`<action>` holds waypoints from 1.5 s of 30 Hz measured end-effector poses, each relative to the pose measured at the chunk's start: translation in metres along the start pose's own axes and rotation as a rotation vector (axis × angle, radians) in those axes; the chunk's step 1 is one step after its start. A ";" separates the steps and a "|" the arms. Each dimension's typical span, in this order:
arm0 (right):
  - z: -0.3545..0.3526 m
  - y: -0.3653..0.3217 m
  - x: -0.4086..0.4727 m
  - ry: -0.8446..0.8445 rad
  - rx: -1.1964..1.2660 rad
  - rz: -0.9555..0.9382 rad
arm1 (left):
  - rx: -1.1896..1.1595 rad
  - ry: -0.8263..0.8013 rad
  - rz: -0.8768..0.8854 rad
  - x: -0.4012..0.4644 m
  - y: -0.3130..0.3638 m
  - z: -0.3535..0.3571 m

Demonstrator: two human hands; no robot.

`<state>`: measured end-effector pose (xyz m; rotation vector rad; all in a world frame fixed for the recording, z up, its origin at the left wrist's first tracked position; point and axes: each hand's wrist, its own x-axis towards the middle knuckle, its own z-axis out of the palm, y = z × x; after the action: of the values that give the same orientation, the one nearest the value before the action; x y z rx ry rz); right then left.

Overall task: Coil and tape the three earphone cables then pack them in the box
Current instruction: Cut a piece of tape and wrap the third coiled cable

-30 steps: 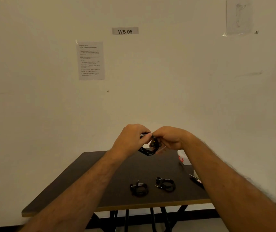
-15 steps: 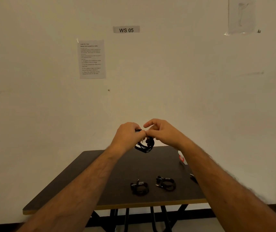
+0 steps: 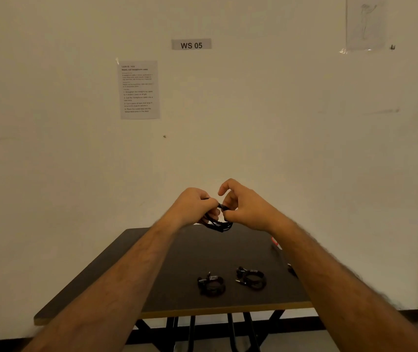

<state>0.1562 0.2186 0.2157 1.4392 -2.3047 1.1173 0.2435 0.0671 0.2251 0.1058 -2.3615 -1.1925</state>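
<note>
Holding is observed at chest height above the far half of the worktop: a black coiled earphone cable is kept in the air between both hands, clear of the surface. The left hand is curled round the left side of the coil, its fingers clamped on the strands. The right hand meets it from the other side; thumb and lower fingers are pinched on the coil's top, while the forefinger is raised and hooked, apart from the cable. Whether tape is on this coil cannot be told.

Two further coiled cables are noted lying flat on the worktop near its front edge: one coil left of centre and a second coil just beside it to the right, the two apart and not touching. A pale band is seen on each, too small to identify.

The front edge of the worktop is seen as a light strip running across the view; the left edge slants away toward the wall. Open dark surface is recorded between the held coil and the two resting coils, and across the left half. At the right edge, a small red-and-white item and a dark item are partly hidden by the right forearm. A sign reading "WS 05" and a printed sheet are fixed to the wall
</note>
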 end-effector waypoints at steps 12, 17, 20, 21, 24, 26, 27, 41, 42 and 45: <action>-0.001 -0.006 -0.006 0.035 -0.326 -0.181 | -0.223 -0.030 -0.227 0.004 -0.001 0.004; 0.001 -0.008 -0.008 0.058 -0.361 -0.176 | -0.202 -0.010 -0.251 0.001 0.001 0.005; 0.002 -0.010 -0.009 0.088 -0.396 -0.170 | -0.188 0.001 -0.258 0.000 0.003 0.004; 0.002 -0.011 -0.009 0.096 -0.388 -0.168 | -0.188 0.004 -0.260 0.000 0.003 0.004; 0.004 -0.011 -0.010 0.138 -0.299 -0.143 | -0.192 0.020 -0.246 0.000 0.003 0.004; 0.006 -0.011 -0.009 0.161 -0.227 -0.095 | -0.165 0.040 -0.215 -0.002 0.002 0.005; 0.007 -0.010 -0.009 0.169 -0.192 -0.065 | -0.142 0.052 -0.193 -0.002 0.002 0.007; 0.001 0.007 -0.007 0.158 0.342 0.281 | 0.138 0.030 0.060 -0.005 -0.008 0.018; 0.002 0.009 -0.007 0.167 0.334 0.286 | 0.140 0.020 0.073 -0.005 -0.009 0.018; 0.005 0.013 -0.005 0.165 0.374 0.305 | 0.136 0.005 0.105 -0.006 -0.010 0.016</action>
<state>0.1487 0.2217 0.2033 1.0634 -2.3355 1.7609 0.2397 0.0748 0.2071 0.0293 -2.4108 -0.9814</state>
